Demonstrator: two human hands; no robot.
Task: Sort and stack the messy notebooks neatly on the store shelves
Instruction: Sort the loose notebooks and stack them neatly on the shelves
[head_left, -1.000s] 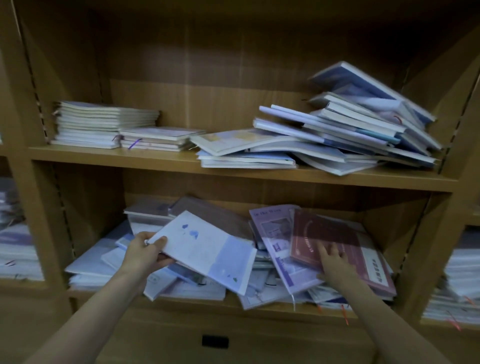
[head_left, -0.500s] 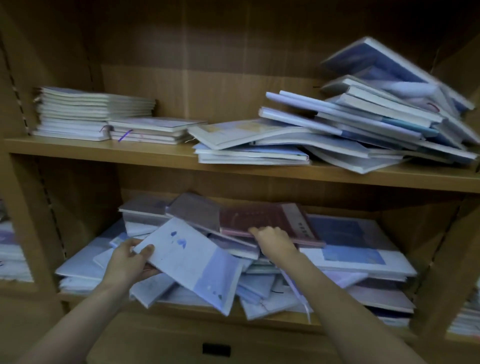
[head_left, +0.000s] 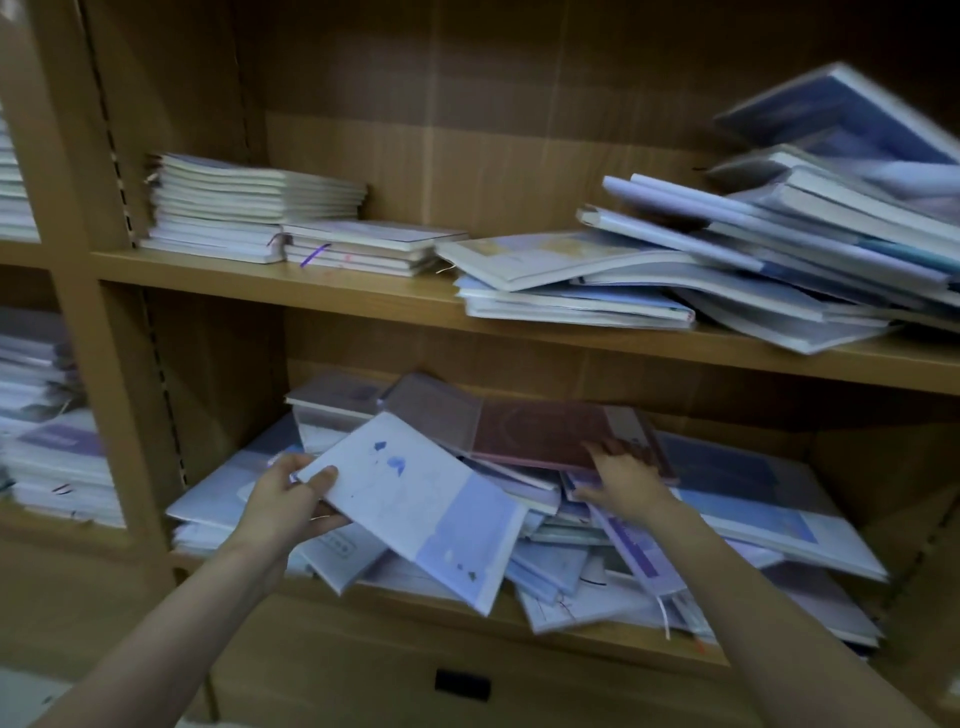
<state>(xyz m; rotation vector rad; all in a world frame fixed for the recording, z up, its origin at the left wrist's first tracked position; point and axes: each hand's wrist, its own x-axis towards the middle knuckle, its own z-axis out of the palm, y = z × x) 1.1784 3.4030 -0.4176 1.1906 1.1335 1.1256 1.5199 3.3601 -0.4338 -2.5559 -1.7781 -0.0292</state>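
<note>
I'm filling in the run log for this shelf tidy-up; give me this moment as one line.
left hand: holds white-and-blue notebook | right hand: fingers on dark red notebook | lower shelf: messy pile

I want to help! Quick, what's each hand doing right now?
Left hand: holding the pale blue notebook by its corner.
Right hand: fingers on the dark red notebook; grip cannot be told.

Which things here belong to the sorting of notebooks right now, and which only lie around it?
In use:
- left hand holding the white notebook
- right hand on the dark red notebook
- messy pile on the lower shelf

Lying around:
- neat stack, upper shelf
- leaning heap, upper right
- black tag below
</note>
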